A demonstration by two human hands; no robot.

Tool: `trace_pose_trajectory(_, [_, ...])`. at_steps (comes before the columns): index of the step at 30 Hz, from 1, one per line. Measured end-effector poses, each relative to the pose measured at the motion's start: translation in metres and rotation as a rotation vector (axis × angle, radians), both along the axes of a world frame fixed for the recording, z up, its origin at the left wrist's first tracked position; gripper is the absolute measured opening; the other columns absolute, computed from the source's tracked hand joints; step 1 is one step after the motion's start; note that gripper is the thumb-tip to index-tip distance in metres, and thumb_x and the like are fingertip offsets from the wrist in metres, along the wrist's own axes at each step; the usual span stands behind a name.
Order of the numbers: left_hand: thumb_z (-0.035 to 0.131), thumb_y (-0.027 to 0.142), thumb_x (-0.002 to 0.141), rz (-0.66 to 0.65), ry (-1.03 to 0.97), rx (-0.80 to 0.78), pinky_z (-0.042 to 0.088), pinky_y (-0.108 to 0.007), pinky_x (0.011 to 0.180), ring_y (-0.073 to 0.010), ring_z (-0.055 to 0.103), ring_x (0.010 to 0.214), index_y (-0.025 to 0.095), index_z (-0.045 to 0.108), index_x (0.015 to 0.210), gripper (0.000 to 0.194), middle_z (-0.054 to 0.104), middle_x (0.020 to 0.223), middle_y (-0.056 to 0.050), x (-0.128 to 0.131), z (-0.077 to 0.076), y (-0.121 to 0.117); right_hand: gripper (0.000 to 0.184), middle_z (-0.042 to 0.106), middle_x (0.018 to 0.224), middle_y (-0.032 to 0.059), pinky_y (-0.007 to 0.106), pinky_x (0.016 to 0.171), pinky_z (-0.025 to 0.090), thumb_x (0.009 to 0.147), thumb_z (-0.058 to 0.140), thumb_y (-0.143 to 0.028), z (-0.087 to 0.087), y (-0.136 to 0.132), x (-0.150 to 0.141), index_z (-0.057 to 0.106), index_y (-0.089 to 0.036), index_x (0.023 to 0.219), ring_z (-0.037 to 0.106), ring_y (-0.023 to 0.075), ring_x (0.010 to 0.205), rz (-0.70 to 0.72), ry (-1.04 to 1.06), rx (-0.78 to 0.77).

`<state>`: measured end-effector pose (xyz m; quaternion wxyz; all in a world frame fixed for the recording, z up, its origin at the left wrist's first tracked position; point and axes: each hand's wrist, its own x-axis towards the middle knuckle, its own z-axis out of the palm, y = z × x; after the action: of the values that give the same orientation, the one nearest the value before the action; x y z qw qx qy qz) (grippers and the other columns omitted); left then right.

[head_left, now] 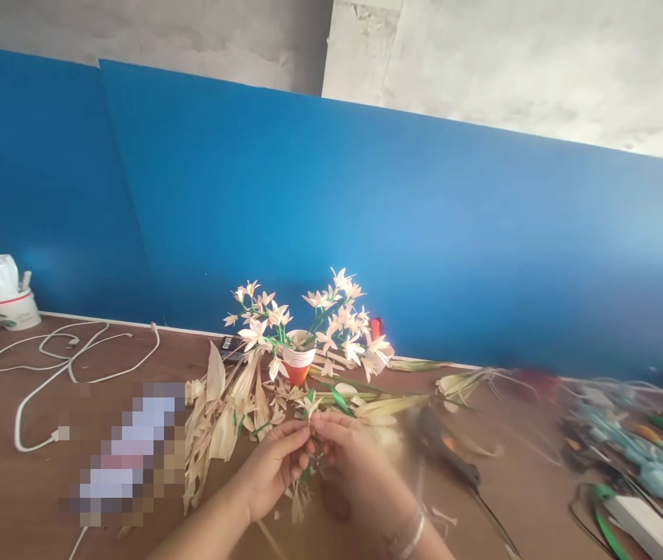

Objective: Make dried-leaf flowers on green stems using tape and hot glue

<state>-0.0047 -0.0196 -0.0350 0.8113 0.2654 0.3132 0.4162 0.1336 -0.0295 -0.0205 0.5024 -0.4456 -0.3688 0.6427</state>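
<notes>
A small pale craft flower [309, 405], apparently of dried husk, stands between my two hands near the table's front. My left hand [273, 464] is closed, with thumb and forefinger pinched at the flower's base. From the other side my right hand [346, 451] also pinches the flower, its fingers meeting those of the left. Green and pale strips show below the fingers. Just beyond, a white and orange cup [299, 365] holds flower sprays [340, 319] on green stems. Dried husks [223, 424] lie left of my hands.
On the right lies a dark glue gun [445, 451] with its cord, near a white power strip [650, 525] and blue and green craft pieces [652, 459]. White cables [71, 362] and a blurred-out object [130, 451] lie left. A blue panel [366, 210] stands behind the table.
</notes>
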Motion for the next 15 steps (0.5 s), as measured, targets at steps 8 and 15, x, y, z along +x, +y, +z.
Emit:
trace_pose_trajectory(8, [0.077,0.015,0.063,-0.013,0.003,-0.055,0.041,-0.009,0.043,-0.0029,0.052,0.046,0.009,0.069,0.067,0.011,0.062,0.058,-0.001,0.0,0.002,0.001,0.023,0.055,0.052,-0.0021,0.021,0.044,0.029,0.068,0.072,-0.034,-0.006,0.004,0.003,0.058,-0.016,0.065,0.047,0.0091,0.045,0.11,0.122,-0.079])
trace_pose_trajectory(15, [0.079,0.022,0.061,0.025,0.099,0.086,0.044,-0.014,0.048,-0.0068,0.057,0.051,0.011,0.068,0.07,0.018,0.066,0.065,-0.003,0.004,0.004,-0.003,0.022,0.054,0.052,-0.0029,0.022,0.048,0.033,0.067,0.073,-0.033,-0.014,0.005,-0.003,0.059,-0.016,0.067,0.048,0.0097,0.046,0.064,0.154,-0.026])
